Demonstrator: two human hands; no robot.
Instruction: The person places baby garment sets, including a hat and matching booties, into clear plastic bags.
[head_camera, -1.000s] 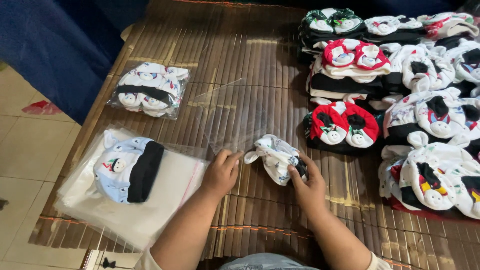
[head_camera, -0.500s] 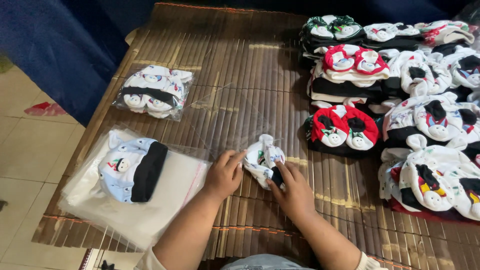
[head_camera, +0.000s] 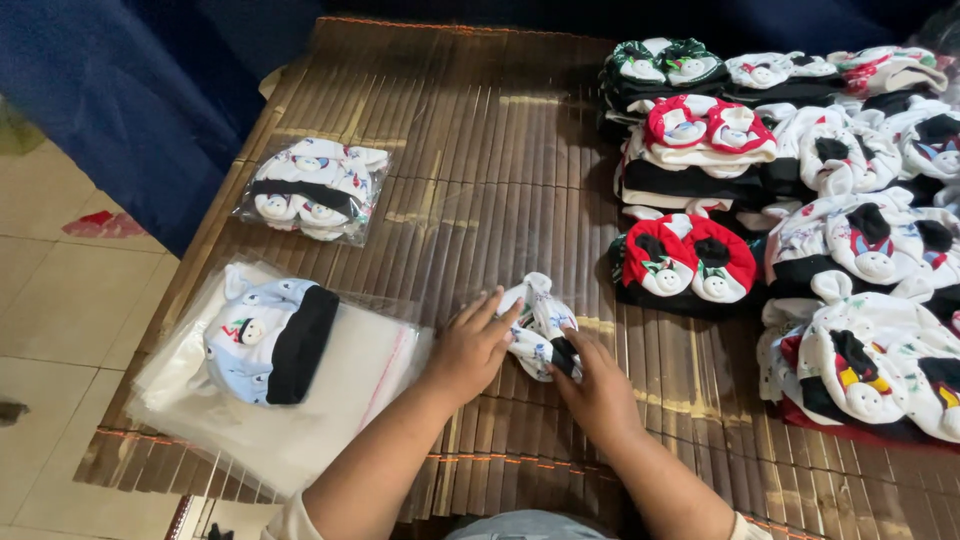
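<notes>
On the desk: a brown slatted mat (head_camera: 500, 150) is covering the surface, carrying everything.
Right stacks: piled baby sets (head_camera: 860, 250) with snowman faces are lying sorted by colour, probably for easy picking.
Left stack: clear plastic bags (head_camera: 340, 400) are sitting under a pale blue hat (head_camera: 265, 340), near a bagged set (head_camera: 315, 190).
Left hand (head_camera: 468, 345): lying open, fingers flat, pressing the bundle's left side.
Right hand (head_camera: 598, 385): curling loosely, pinching its dark lower edge.
Folded bundle (head_camera: 535, 322): lying between both hands, seemingly being kept compact.
</notes>
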